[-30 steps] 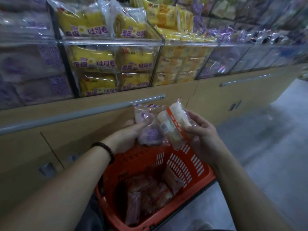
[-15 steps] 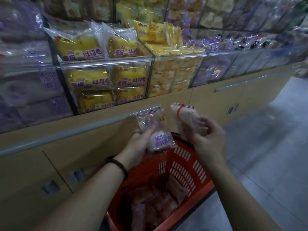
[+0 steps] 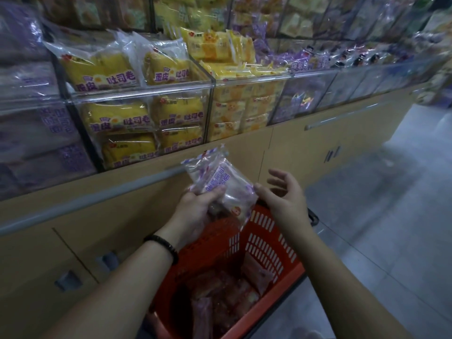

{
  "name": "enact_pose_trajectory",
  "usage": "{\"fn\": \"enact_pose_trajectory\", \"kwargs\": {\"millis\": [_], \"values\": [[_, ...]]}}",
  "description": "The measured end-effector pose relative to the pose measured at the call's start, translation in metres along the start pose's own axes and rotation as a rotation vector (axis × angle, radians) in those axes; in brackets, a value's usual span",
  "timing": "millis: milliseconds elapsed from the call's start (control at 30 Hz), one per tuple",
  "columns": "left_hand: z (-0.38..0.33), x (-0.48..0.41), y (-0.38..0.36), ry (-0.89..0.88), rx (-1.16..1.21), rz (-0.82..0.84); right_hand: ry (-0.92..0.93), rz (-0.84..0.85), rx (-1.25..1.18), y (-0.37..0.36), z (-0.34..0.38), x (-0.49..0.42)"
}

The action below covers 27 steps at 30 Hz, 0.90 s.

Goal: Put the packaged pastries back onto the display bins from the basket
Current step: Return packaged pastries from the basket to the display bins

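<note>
My left hand (image 3: 195, 209) grips a clear packaged pastry with purple print (image 3: 220, 177), held up over the far end of the orange basket (image 3: 269, 243). A second packet seems tucked under it in the same hand. My right hand (image 3: 286, 196) hovers just right of the packet with fingers spread and relaxed, its thumb at the packet's corner, holding nothing. Several more packets (image 3: 227, 294) lie in the bottom of the basket. Ahead stands a row of clear display bins (image 3: 146, 94), the nearest one full of yellow packets.
A bin of purple-printed packets (image 3: 36, 123) is at the far left, and more bins with yellow (image 3: 239, 104) and purple packets run to the right. A grey rail (image 3: 97, 199) fronts the tan cabinet (image 3: 318, 152). Grey floor (image 3: 379, 216) lies to the right.
The orange-striped packet has left my right hand, which now has its fingers spread. My left hand has lifted and tilted the purple packet. The view has moved closer to the bins.
</note>
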State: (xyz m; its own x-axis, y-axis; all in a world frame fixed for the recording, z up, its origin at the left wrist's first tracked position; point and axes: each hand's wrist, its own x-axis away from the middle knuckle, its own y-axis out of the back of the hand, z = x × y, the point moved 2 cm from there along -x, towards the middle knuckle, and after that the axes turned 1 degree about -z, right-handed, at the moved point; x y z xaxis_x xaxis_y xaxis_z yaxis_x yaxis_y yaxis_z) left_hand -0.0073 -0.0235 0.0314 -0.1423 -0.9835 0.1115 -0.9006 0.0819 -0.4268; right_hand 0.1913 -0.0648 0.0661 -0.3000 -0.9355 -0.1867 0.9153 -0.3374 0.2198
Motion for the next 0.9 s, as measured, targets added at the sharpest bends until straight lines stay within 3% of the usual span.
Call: {"fn": "enact_pose_trajectory", "kwargs": {"millis": [100, 233, 300, 367, 467, 533, 700, 800, 900], "values": [[-0.001, 0.008, -0.004, -0.012, -0.054, 0.089, -0.109, 0.189, -0.047, -0.002, -0.009, 0.001], [-0.001, 0.015, -0.007, -0.098, -0.207, 0.074, 0.171, 0.226, 0.330, -0.003, -0.002, 0.005], [-0.002, 0.015, -0.007, -0.148, -0.218, 0.036, 0.213, 0.207, 0.432, -0.002, -0.001, 0.005], [-0.001, 0.016, -0.008, -0.184, -0.209, -0.009, 0.166, 0.135, 0.346, -0.004, 0.001, 0.007], [-0.004, 0.024, -0.015, -0.137, -0.115, 0.004, 0.012, -0.061, -0.044, -0.010, 0.008, 0.013], [-0.010, 0.035, -0.020, -0.166, -0.082, 0.021, -0.035, -0.081, -0.133, -0.017, 0.019, 0.020], [-0.039, 0.060, -0.006, -0.199, 0.036, -0.167, -0.020, 0.195, 0.023, -0.027, 0.047, 0.056], [-0.070, 0.080, 0.014, -0.236, 0.003, -0.161, -0.032, 0.101, 0.189, -0.025, 0.062, 0.072], [-0.104, 0.107, 0.028, -0.301, -0.132, -0.084, 0.168, 0.090, 0.232, -0.032, 0.094, 0.083]]}}
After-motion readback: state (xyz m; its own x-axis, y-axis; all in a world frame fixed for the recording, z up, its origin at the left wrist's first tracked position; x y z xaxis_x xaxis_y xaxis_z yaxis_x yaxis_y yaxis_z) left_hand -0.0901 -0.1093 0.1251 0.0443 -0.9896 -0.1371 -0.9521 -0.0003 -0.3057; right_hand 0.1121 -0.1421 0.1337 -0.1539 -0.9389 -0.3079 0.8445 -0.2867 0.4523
